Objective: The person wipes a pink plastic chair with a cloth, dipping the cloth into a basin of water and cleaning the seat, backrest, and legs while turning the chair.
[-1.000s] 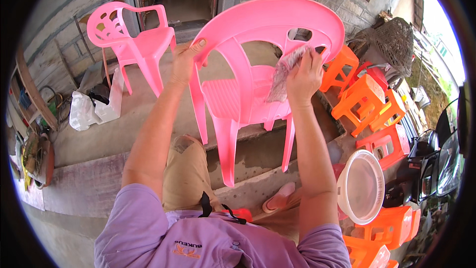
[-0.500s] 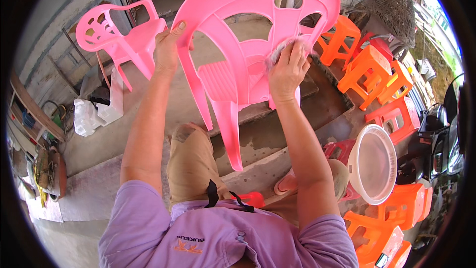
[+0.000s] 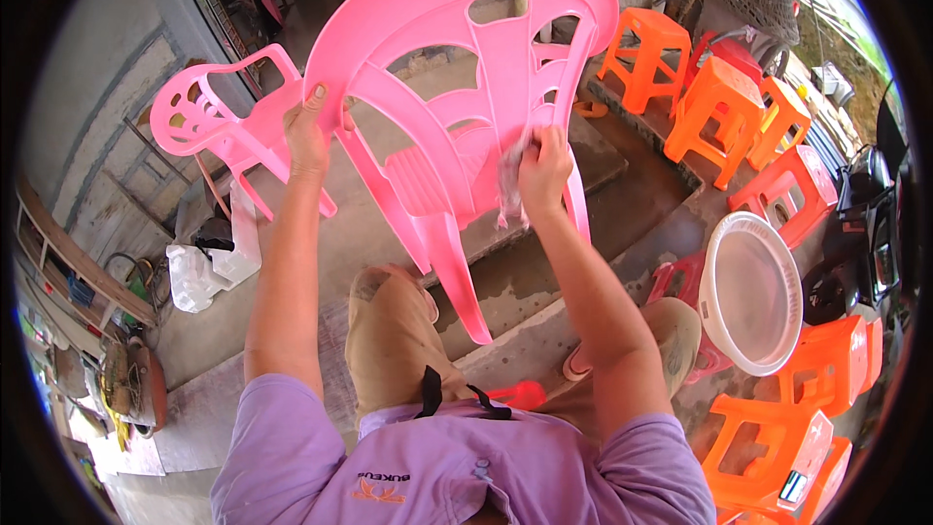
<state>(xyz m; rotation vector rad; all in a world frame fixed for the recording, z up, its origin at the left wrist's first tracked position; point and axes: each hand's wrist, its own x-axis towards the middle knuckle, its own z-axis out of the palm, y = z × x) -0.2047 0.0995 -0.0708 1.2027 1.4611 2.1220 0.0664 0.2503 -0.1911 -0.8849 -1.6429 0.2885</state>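
A pink plastic armchair (image 3: 504, 68) is held up in front of me, its rounded, cut-out back toward me and one leg pointing down over my knees. My left hand (image 3: 309, 136) grips the left edge of the backrest, thumb on the near face. In my closed right hand (image 3: 546, 173) is a damp greyish cloth (image 3: 511, 180), which hangs against the right part of the backrest. The fingers are bunched around the cloth, so part of it is hidden.
Another pink armchair (image 3: 233, 122) stands at the left by the doorway. Orange stools (image 3: 717, 107) line the right, with more at the lower right. A white basin (image 3: 750, 294) of water rests beside my right knee. Ahead lies a wet concrete step (image 3: 622, 199).
My right hand has moved left and down on the backrest, and the cloth now hangs from it instead of lying pressed under the fingers. The chair has shifted slightly left in view.
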